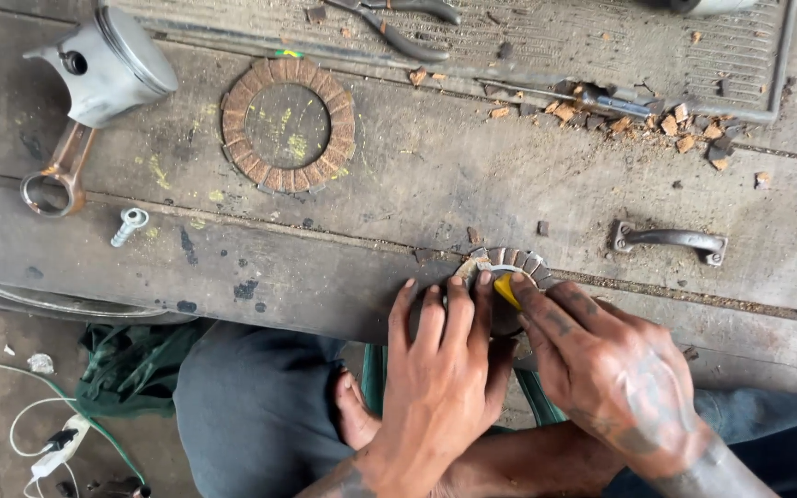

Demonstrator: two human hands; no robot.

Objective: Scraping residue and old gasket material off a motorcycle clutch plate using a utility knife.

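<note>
Head view: your left hand (440, 369) is pressing flat, fingers (458, 304) extended, on a small ringed disc (509, 263) at the near edge of the wooden surface (435, 166). Your right hand (615, 369) is pinching a yellow tool (507, 289) against the disc. A larger friction ring (288, 124) and a piston (103, 69) are lying well apart, top left.

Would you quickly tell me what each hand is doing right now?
Left hand: flat, pressing down the ring.
Right hand: closed on a yellow tool.
</note>
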